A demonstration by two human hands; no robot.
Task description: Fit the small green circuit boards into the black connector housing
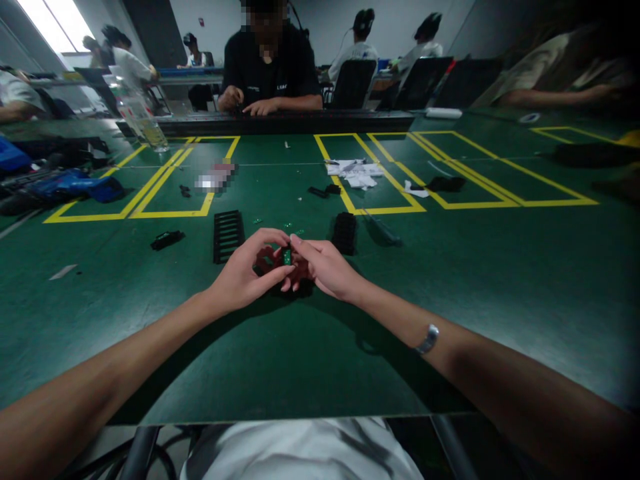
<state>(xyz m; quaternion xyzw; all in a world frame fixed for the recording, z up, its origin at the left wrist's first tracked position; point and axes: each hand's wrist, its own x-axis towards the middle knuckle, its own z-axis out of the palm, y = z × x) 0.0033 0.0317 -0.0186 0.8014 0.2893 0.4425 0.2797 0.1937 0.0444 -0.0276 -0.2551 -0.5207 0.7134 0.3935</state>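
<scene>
Both hands meet over the green table, pinching a small green circuit board (287,256). My left hand (255,264) has its thumb and forefinger curled round the board from the left. From the right, my right hand (323,265) closes on it, its thumb at the upper edge. Some fingertips are hidden behind the board. Just beyond my left hand lies a black slotted rack (228,237). A second black ribbed piece (344,233) sits beyond my right hand. Several small green boards (295,231) lie on the table between these two.
Yellow tape outlines (390,211) mark the green table (280,373). Farther off are crumpled white papers (356,175), a clear bottle (159,140) and a blue tool (95,187). A black part (167,239) lies left. A co-worker (273,73) sits opposite.
</scene>
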